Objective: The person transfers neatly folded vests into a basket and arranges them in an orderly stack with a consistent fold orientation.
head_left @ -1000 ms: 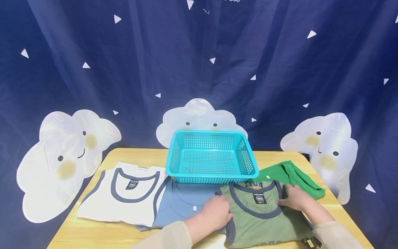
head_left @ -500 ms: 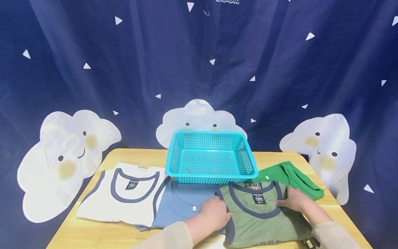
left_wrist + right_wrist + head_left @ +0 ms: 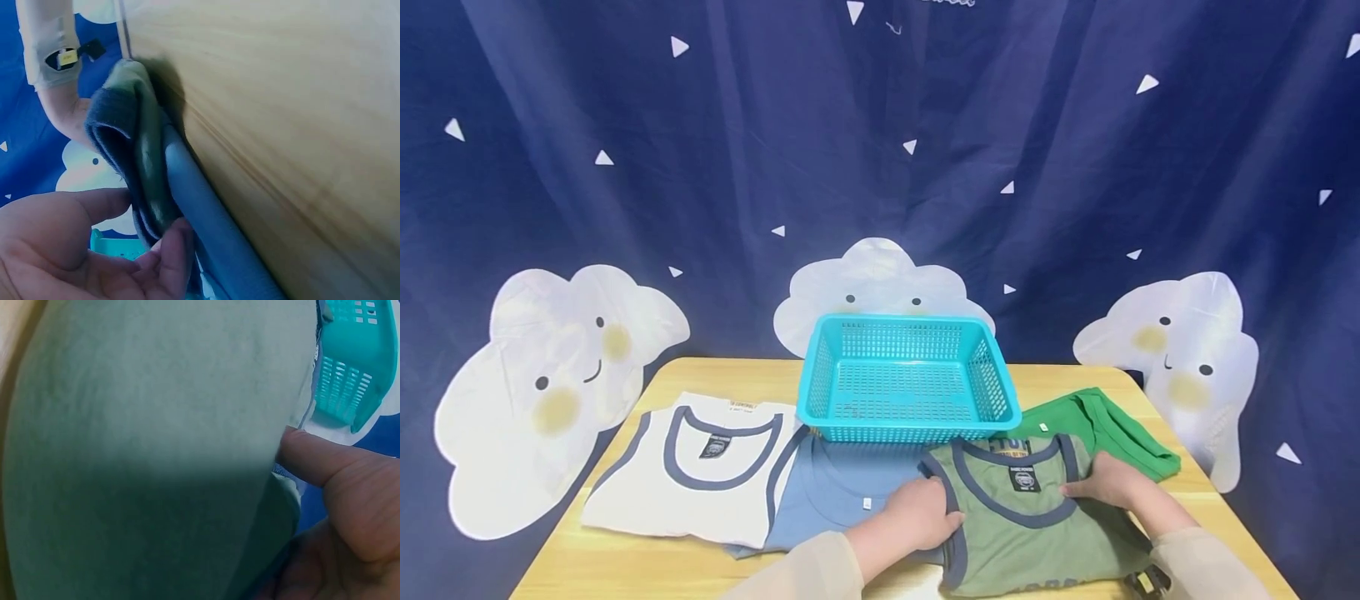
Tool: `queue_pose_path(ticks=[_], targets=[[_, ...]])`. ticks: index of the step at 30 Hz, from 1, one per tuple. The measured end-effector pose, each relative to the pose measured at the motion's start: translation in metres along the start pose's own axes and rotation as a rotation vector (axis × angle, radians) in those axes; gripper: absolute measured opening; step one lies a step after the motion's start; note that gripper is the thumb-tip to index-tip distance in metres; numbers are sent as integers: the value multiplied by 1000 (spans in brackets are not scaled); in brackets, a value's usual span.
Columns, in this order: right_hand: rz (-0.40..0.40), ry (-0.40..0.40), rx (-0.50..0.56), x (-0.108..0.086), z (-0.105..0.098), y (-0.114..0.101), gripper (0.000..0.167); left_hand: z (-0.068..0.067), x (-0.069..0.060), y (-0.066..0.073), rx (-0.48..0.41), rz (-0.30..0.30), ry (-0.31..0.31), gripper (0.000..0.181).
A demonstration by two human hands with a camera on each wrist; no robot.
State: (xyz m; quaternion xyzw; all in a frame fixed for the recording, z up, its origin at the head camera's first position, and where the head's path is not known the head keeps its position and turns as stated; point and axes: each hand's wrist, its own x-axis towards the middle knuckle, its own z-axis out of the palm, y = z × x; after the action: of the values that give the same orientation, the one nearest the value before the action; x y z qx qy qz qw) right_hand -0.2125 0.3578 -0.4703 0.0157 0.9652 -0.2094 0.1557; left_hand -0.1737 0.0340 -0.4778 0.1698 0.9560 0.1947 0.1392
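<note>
A folded olive-green tank top (image 3: 1030, 550) with navy trim lies at the front right in the head view. My left hand (image 3: 919, 510) pinches its left edge between thumb and fingers; the left wrist view shows the layered, navy-bordered edge (image 3: 134, 147) between them. At the opposite edge my right hand (image 3: 1111, 482) grips the top, thumb over the cloth. The right wrist view has that thumb (image 3: 312, 453) against the fabric, the fingers mostly hidden underneath. Below the left hand lies a folded blue shirt (image 3: 820, 500), partly covered by the tank top.
A turquoise plastic basket (image 3: 898, 433) stands behind the tank top, near the back of the wooden table (image 3: 595, 575). To the left lies a folded white tank top (image 3: 722, 508) with navy trim. A green folded garment (image 3: 1120, 433) lies at the right, partly under the olive top.
Both hands keep their hold on the olive-green tank top, which has hardly moved. The head view has shifted slightly.
</note>
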Motion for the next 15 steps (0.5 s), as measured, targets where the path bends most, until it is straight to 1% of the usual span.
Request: queue_pose_path(ticks=[3, 6, 7, 9, 12, 15], targets=[[-12, -5, 4, 1, 0, 2, 60, -2, 0, -1, -149, 23, -4, 51], [-39, -10, 0, 1, 1, 3, 73, -1, 1, -4, -310, 28, -2, 30], [-48, -13, 0, 1, 1, 2, 78, 0, 1, -5, -365, 27, -3, 25], [-55, -14, 2, 1, 2, 3, 79, 1, 2, -6, -452, 27, -2, 24], [-40, -16, 10, 2, 1, 3, 75, 3, 2, -6, -562, 8, -20, 23], [-29, -16, 7, 2, 2, 4, 70, 5, 2, -4, -690, -48, -53, 19]])
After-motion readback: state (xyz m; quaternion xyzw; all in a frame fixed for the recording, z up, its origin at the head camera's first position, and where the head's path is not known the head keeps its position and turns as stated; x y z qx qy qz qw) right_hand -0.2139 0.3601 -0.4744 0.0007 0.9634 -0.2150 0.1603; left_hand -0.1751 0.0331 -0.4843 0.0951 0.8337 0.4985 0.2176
